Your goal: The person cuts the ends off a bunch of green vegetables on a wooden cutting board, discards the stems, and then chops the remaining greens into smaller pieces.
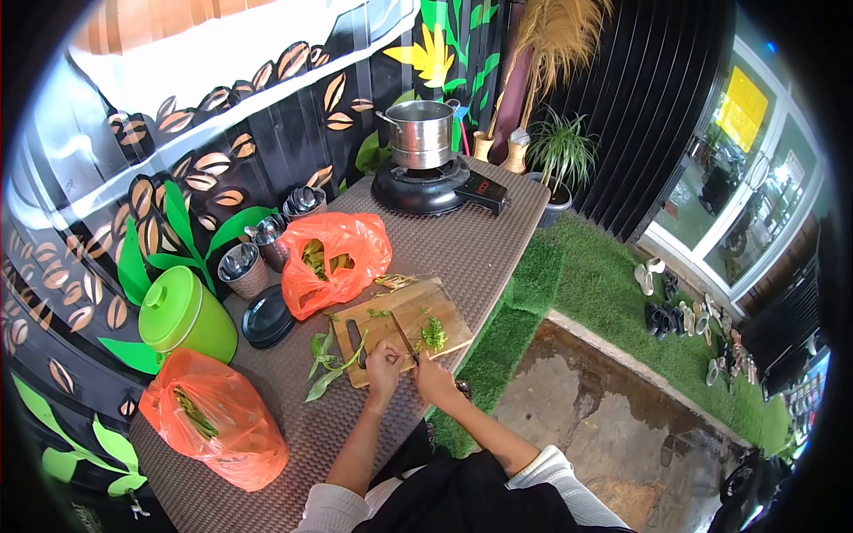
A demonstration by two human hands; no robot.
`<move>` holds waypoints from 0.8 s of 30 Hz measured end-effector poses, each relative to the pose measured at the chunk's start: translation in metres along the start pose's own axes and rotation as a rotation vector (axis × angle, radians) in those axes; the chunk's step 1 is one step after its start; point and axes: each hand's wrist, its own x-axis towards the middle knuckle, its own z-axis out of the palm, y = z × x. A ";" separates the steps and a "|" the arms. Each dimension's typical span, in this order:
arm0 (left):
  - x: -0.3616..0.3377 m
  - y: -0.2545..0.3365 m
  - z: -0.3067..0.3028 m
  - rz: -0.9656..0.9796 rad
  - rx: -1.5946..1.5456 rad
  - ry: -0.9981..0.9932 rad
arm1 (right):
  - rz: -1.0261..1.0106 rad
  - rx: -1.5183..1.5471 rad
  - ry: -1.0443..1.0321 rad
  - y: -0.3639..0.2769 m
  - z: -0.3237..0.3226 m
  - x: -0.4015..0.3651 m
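Observation:
On the table lies a wooden cutting board (451, 313) with a handle slot on its left side. My right hand (435, 382) grips a knife (404, 336), its blade pointing away from me across the board. Close beside it, my left hand (384, 369) rests over the board's near edge with fingers pinched; what they hold is too small to make out. Chopped greens (433, 335) form a small pile right of the blade. Leafy green stems (330, 366) lie left of the board, and thin cut stems (394, 282) sit at its far edge.
An open orange plastic bag (342, 293) of greens stands behind the board, another orange bag (218, 426) at left. A green lidded container (185, 311), dark plates (267, 316) and cups of cutlery (243, 271) line the wall. A pot (421, 135) sits on a portable stove (418, 191).

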 end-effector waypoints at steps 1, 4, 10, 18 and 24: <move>-0.002 -0.003 0.001 0.039 -0.015 0.022 | -0.003 0.000 0.000 -0.004 -0.002 -0.006; -0.004 0.012 -0.003 0.070 0.006 0.027 | 0.046 0.012 0.042 -0.009 0.003 -0.022; -0.018 0.022 -0.006 0.221 0.294 0.041 | -0.026 0.017 0.060 0.006 0.010 0.000; -0.004 0.014 -0.002 0.106 0.209 0.070 | 0.040 0.007 0.078 0.010 -0.001 -0.018; 0.013 -0.002 0.022 0.129 0.031 -0.030 | -0.005 -0.030 0.093 0.026 -0.009 0.006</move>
